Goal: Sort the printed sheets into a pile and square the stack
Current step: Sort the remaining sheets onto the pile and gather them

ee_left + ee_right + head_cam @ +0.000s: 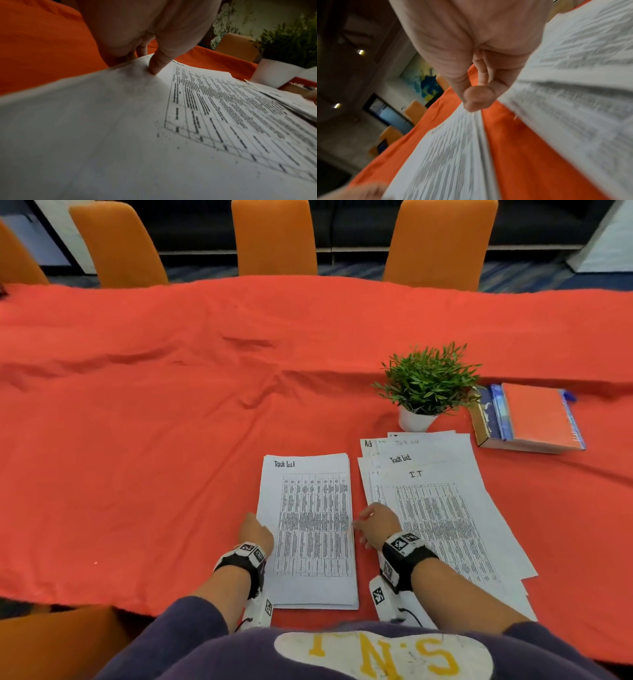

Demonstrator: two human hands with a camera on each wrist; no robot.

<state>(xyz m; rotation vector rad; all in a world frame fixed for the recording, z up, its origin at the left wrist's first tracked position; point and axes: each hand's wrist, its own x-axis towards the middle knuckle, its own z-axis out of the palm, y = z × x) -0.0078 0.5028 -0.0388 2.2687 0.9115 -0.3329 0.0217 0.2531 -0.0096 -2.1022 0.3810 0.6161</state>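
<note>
A squared stack of printed "Task list" sheets (pixel 310 529) lies on the red tablecloth (pixel 154 422) in front of me. My left hand (pixel 260 529) holds its left edge; the thumb (pixel 157 66) presses on the top sheet (pixel 171 135) while the fingers curl down at the edge. At the stack's right edge my right hand (pixel 359 527) pinches the sheets (pixel 447 155) with its thumb tip (pixel 477 100), fingers curled behind. To the right lies a loose, fanned pile of printed sheets (pixel 442 508), partly under my right forearm, also seen blurred as the loose pile (pixel 582 67).
A small potted plant (pixel 428 385) stands just behind the loose pile. Stacked books (pixel 527 419) lie to its right. Orange chairs (pixel 274 237) line the table's far side. The cloth is wrinkled toward the middle.
</note>
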